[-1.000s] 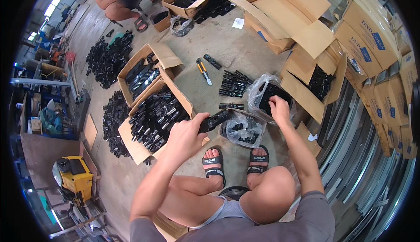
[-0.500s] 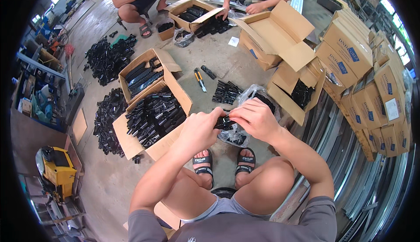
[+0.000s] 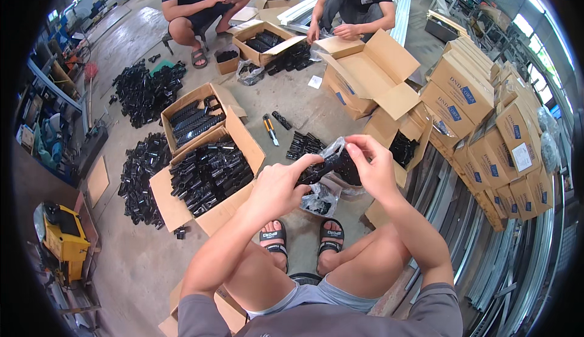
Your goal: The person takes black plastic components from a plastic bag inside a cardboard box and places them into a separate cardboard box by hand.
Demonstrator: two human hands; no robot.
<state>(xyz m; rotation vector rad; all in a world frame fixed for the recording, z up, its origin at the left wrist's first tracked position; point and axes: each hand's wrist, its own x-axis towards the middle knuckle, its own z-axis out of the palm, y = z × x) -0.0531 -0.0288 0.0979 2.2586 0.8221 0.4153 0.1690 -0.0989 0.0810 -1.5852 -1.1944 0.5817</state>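
Observation:
My left hand is closed round a short black plastic part, which points away to the right. Just beyond that part's far end is my right hand, thumb and fingertips pinched together at the rim of a see-through bag of small black pieces. Whatever the pinch holds is too small to make out. A second plastic bag with black bits lies below my hands. Past them, several similar black parts rest in a row on the floor, near a yellow-and-black utility knife.
Left of my hands stands an open carton full of black parts, with loose heaps beside it. Open cartons and stacked boxes are at right, above long metal profiles. Two people crouch at the back.
My right hand has moved away from the black part, right toward the bag. The part in my left hand now shows more fully. The view has shifted slightly.

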